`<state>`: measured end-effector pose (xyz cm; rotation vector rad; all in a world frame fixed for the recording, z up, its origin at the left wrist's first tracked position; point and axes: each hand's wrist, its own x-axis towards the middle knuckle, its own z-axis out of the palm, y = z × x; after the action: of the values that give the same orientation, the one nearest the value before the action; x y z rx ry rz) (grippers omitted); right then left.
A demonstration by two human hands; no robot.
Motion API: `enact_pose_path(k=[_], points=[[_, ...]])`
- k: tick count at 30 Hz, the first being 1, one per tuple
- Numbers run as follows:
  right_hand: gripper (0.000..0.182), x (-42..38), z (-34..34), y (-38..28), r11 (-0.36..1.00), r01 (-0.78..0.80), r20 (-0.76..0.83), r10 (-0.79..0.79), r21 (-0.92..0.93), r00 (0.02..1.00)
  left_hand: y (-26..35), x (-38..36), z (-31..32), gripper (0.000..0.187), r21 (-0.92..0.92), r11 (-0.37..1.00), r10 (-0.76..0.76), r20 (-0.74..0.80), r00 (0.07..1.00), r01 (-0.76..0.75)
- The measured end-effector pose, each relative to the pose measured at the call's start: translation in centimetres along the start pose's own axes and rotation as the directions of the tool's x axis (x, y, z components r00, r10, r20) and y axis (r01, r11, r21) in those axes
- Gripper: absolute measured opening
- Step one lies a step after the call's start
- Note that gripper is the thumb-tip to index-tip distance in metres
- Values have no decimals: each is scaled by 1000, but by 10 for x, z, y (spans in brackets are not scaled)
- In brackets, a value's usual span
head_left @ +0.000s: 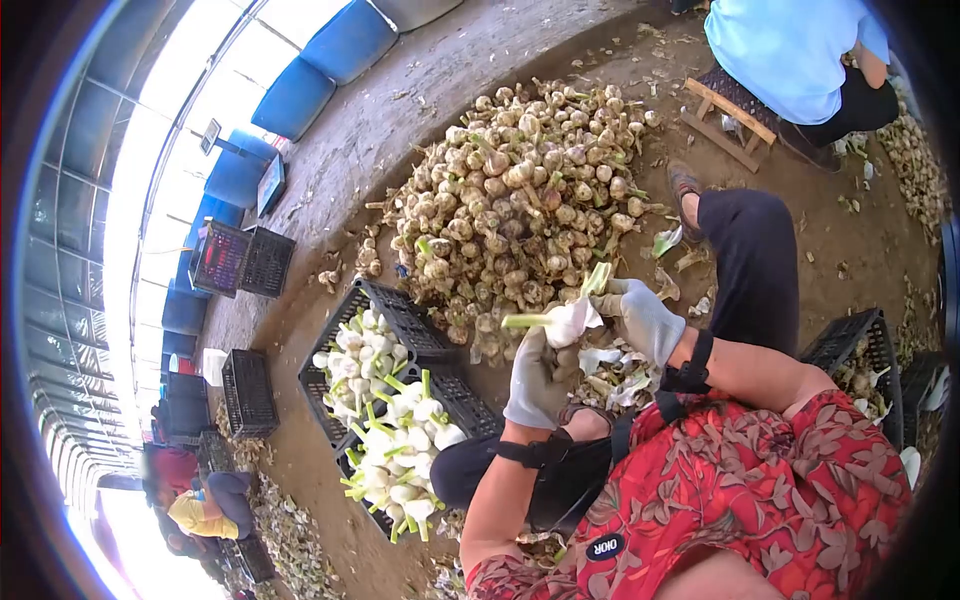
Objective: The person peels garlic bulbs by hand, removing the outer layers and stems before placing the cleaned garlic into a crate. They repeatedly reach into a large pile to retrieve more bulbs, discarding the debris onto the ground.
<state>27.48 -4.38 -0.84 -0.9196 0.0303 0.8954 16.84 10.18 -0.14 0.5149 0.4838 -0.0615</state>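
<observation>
Both my hands wear pale work gloves and meet at one garlic bulb (570, 322), white with a green stem that points left. My left hand (538, 380) grips it from below, thumb up against the bulb. From the right, my right hand (640, 318) closes on a strip of peeled garlic skin (596, 280) beside the bulb. Just beyond my hands rises a big pile of unpeeled, dirty garlic bulbs (520, 190). Left of my knee, cleaned white bulbs with green stems (405, 445) fill a black crate (318, 395).
Shed garlic skins (612, 385) lie on the ground between my feet. Another black crate (850, 340) stands at my right. A person in a blue shirt (785, 55) sits on a low wooden stool (735, 110). Blue barrels (295, 98) and black crates (248, 392) line the left side.
</observation>
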Motion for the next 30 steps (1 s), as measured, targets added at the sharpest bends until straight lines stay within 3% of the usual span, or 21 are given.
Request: enact_pose_path(k=[1,2,3,4,5,6,7,8,10,11,12,13,15,17,18,22,26,29,30], points=[[16,1,-3,-4,991,23,8,-22,-129,1000,1,-1,0,42,25,999,20,23,1000,-20],[16,8,-9,-8,996,39,-27,-42,-75,999,2,-1,-3,43,49,998,37,46,998,-40],[16,20,-20,-11,998,58,-66,-59,-22,996,1,4,-21,45,30,999,22,237,971,-30],[16,31,-33,-13,997,78,-109,-74,28,991,1,-4,-2,53,47,995,82,149,985,-90],[17,45,-49,-16,956,140,-179,-190,-258,965,2,-5,2,51,73,994,68,133,989,-78],[23,49,-55,-27,518,116,-60,-310,-847,949,5,-6,3,50,95,993,58,120,991,-69],[29,43,-59,-28,-7,47,48,-210,-999,976,6,-6,5,53,112,990,74,88,993,-84],[34,33,-60,-26,-533,39,82,-57,-845,995,7,-1,-12,52,136,980,104,261,960,-143],[53,16,-43,-27,-317,62,69,-11,-946,998,11,-3,0,49,282,936,191,101,976,-212],[56,15,-41,-25,-80,172,179,-80,-982,981,13,0,0,47,284,935,193,89,977,-211],[58,15,-39,-24,156,292,265,-172,-944,949,15,3,0,45,289,934,196,76,978,-210],[56,9,-24,-30,363,278,236,-156,-889,959,15,4,-1,43,296,933,196,62,979,-206],[52,-5,7,-40,723,199,174,-110,-662,979,12,14,-16,43,542,771,304,149,941,-335],[47,-2,13,-35,624,283,242,-151,-729,958,13,8,4,41,514,834,225,19,974,-203],[46,1,15,-33,567,326,282,-166,-757,945,10,9,3,42,520,827,234,27,972,-213],[29,7,4,-31,910,-54,215,155,-412,964,11,6,-6,38,548,810,222,43,974,-209],[26,6,6,-35,927,-89,162,157,-365,974,5,4,8,32,451,870,253,-55,966,-202],[25,-13,16,-46,808,125,215,1,-576,977,4,8,11,34,454,849,330,-58,942,-269],[24,-16,17,-37,674,274,248,-138,-686,959,6,8,4,35,495,823,327,-12,945,-278]])
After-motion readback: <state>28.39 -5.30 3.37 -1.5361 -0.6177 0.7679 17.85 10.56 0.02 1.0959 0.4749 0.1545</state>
